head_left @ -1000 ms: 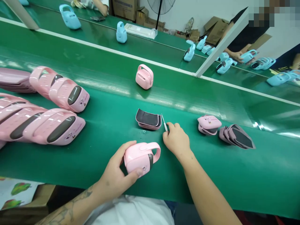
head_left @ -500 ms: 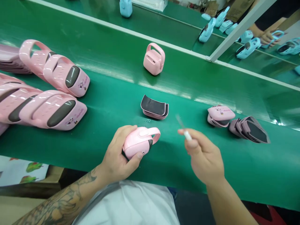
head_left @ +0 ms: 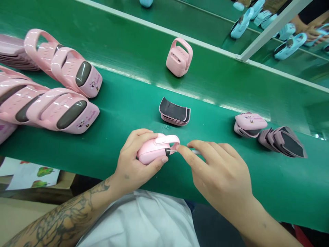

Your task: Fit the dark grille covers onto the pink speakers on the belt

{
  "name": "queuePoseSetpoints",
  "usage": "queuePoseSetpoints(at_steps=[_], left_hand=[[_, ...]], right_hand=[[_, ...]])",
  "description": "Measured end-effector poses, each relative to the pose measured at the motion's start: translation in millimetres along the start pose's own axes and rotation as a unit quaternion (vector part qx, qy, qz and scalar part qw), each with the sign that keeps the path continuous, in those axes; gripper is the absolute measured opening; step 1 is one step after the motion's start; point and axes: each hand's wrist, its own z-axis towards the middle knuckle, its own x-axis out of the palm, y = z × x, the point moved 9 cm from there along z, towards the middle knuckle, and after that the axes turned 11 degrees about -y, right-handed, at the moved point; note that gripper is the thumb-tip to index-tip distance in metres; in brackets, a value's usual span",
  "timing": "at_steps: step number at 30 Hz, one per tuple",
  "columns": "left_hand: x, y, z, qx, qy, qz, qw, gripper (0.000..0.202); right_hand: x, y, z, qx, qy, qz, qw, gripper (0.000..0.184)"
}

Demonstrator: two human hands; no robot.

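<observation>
My left hand is closed around a small pink device with a loop handle and a dark end panel. Fingers lie over its top and the thumb presses its near side. The handle points to the right. My right hand pinches a thin pick-like tool with a pale handle and a slender shaft. The shaft's tip meets the device at or very near the dark panel, under the handle. Just beyond is a small stack of curved pink-edged covers with dark inner faces.
Several pink handled devices are grouped at the left, near stacked panels. One pink device stands farther back. At right lie a pink printed cover and dark-faced covers. Behind the white rail are blue devices and another person's hands.
My right hand has moved left and turned palm down, bringing the tool's tip to the device's dark end. My left hand still holds the device. The whole view has shifted slightly.
</observation>
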Motion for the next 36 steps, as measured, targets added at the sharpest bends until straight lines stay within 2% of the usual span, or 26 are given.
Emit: queuePoseSetpoints(at_steps=[11,18,28,36], left_hand=[[-1.3,-5,-2,-0.022,-0.019,-0.006,1.0,0.038],[-0.7,-16,-2,0.022,-0.051,0.013,0.998,0.034],[0.3,-17,-7,0.05,-0.069,0.003,0.996,0.03],[-0.6,-18,-10,0.088,-0.086,-0.023,0.992,0.034]], right_hand=[[6,14,9,-0.048,0.039,-0.058,0.996,0.038],[-4,34,19,-0.113,0.045,-0.083,0.989,0.035],[-4,32,33,-0.205,0.056,-0.004,0.977,0.027],[1,27,35,-0.243,0.105,0.036,0.964,0.023]])
